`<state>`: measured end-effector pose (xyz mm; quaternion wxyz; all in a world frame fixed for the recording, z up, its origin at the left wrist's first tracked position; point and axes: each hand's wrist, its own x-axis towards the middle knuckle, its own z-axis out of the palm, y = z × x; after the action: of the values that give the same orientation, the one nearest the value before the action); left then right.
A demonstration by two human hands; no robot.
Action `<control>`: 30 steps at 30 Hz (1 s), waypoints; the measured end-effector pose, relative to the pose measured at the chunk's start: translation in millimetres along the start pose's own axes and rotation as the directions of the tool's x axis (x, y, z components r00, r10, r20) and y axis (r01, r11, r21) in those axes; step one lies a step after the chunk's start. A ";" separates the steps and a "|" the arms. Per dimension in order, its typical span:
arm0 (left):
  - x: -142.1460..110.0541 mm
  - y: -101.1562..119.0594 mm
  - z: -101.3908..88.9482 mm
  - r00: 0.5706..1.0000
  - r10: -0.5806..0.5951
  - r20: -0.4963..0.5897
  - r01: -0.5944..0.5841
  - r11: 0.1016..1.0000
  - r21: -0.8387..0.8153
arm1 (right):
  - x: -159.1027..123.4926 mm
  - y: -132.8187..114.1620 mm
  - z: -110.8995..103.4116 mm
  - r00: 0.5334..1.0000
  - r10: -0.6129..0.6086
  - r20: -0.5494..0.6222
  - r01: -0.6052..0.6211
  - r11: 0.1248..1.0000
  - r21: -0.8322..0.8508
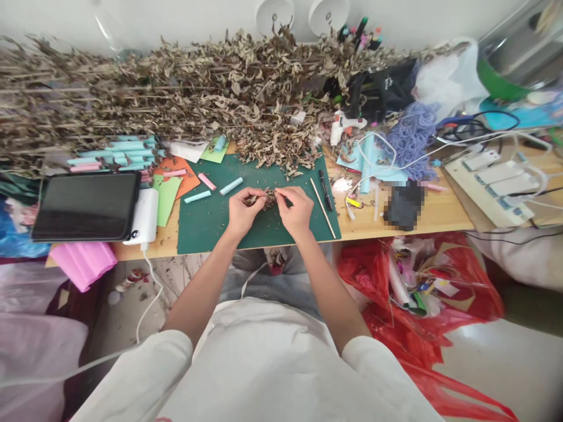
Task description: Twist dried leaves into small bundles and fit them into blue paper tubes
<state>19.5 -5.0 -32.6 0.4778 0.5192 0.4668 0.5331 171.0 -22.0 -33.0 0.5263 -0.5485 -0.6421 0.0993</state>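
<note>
Over the green cutting mat (206,225), my left hand (246,210) and my right hand (295,210) come close together, thumbs against fingers. Between them is a small clump of dried leaves (269,198), pinched from both sides. Leaf crumbs are scattered on the mat below. Left of my hands lie two blue paper tubes (231,186) and a pink paper tube (206,181). On the right side of the mat rest a thin wooden stick (322,208) and a black pen (325,189).
A long heap of dried leafy stems (197,88) covers the back of the table. At left are a tablet (85,206), a white power bank (145,217) and stacked blue tubes (127,153). Rightward lie a glue gun (345,126), purple yarn (411,140) and a power strip (492,184). A red bag (479,281) stands below.
</note>
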 end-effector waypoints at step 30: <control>-3.0 8.7 6.4 1.000 -0.009 0.029 0.002 0.975 0.221 | -6.5 0.1 6.9 0.980 -0.188 0.064 0.193 0.977 -0.092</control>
<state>25.7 -8.9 -24.1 0.4255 0.5759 0.5173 0.4687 164.6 -24.1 -39.7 0.4880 -0.5065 -0.7101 0.0319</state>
